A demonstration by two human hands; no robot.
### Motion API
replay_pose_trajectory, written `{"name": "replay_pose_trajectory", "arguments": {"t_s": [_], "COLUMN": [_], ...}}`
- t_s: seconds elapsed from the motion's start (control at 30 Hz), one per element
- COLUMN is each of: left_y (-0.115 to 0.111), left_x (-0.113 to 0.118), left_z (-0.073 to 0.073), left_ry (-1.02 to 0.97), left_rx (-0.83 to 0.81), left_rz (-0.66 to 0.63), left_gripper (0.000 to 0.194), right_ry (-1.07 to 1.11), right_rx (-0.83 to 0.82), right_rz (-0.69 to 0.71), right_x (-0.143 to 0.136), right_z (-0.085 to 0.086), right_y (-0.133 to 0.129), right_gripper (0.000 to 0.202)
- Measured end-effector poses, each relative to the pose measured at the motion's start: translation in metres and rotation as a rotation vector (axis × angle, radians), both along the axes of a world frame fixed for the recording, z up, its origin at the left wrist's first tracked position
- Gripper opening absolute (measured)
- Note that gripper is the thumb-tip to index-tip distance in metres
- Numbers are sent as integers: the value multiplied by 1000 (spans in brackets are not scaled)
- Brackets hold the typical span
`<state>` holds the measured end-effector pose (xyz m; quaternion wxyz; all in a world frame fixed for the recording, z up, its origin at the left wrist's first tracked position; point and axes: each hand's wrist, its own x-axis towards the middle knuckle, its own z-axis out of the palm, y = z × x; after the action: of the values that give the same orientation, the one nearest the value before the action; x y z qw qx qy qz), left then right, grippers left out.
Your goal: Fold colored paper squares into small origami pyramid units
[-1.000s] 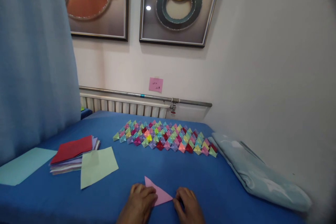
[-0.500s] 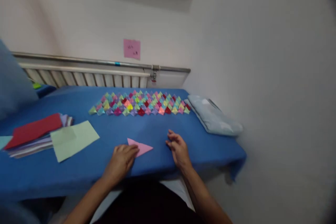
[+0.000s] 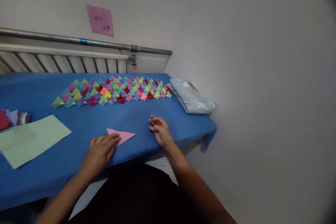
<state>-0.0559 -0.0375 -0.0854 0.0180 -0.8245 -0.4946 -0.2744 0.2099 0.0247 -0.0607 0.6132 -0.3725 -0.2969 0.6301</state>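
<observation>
A pink folded paper (image 3: pixel 127 136), triangular in outline with a point to the right, lies near the front edge of the blue table. My left hand (image 3: pixel 101 150) holds its left part, fingers over the top; the paper under them is hidden. My right hand (image 3: pixel 160 131) hovers right of the paper, apart from it, loosely curled with fingers apart and nothing seen in them. Behind both hands, rows of small folded paper pieces (image 3: pixel 112 92) in many colours stand on the blue cloth (image 3: pixel 89 119).
Large pale green sheets (image 3: pixel 36 140) lie at the left, beside a stack of coloured paper (image 3: pixel 15 118). A folded light-blue blanket (image 3: pixel 191 96) sits at the right end. Along the back wall run a radiator (image 3: pixel 84 63) and a metal pipe (image 3: pixel 105 43), below a pink note (image 3: pixel 100 20).
My view has turned right and come closer, so the things appear shifted left and larger. My left hand stays on the pink paper, and my right hand keeps its pose.
</observation>
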Motion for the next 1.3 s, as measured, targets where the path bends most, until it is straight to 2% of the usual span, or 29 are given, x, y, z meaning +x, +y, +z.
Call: {"name": "replay_pose_trajectory", "arguments": {"t_s": [0.3, 0.87, 1.1, 1.3], "left_y": [-1, -1, -2, -1], "left_x": [0, -1, -1, -1], "left_z": [1, 0, 1, 1], "left_ry": [-5, 9, 2, 9], "left_rx": [-15, -5, -25, -7], "left_rz": [17, 20, 25, 17], "left_gripper": [37, 38, 37, 37], "right_ry": [12, 16, 18, 11], "right_rx": [-15, -39, -45, -37], "right_rz": [0, 56, 81, 74], "right_x": [0, 1, 1, 1], "right_z": [4, 8, 12, 12], "right_y": [-3, -3, -5, -5], "right_gripper": [27, 35, 26, 26]}}
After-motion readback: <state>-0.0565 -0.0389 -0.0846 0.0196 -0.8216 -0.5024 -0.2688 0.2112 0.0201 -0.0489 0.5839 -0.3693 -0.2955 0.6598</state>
